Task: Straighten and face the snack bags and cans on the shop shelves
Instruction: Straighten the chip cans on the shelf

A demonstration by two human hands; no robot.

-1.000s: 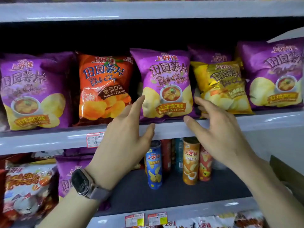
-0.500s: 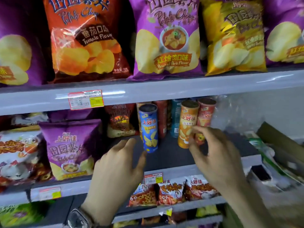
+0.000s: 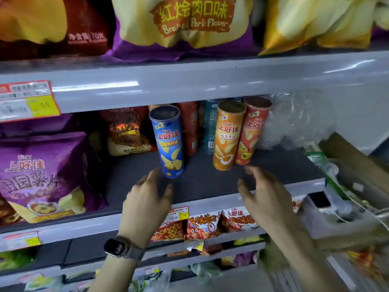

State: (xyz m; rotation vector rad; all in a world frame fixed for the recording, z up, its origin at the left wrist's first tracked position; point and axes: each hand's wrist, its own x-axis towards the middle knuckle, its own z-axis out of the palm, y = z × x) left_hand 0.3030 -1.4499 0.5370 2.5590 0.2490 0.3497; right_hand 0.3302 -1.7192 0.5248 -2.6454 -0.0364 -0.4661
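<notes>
On the dark middle shelf [image 3: 202, 182] a blue chip can [image 3: 168, 142] stands alone toward the front. An orange can [image 3: 227, 135] and a red can [image 3: 252, 131] stand side by side to its right, with more cans behind them. My left hand [image 3: 147, 199], a watch on its wrist, hovers with relaxed fingers just below and left of the blue can. My right hand [image 3: 265, 197] hovers with loosely spread fingers just below the orange and red cans. Neither hand touches a can.
Purple chip bag [image 3: 44, 175] stands at the left of the same shelf, a dark bag [image 3: 126, 131] behind. The upper shelf holds a purple braised pork bag [image 3: 189, 24] and a yellow bag [image 3: 315, 22]. Small snack bags [image 3: 202, 224] fill the shelf below. Cardboard box [image 3: 357, 165] at right.
The view dropped from the upper bag shelf to the can shelf and moved closer. Both hands came down from the purple bag and now hover before the cans.
</notes>
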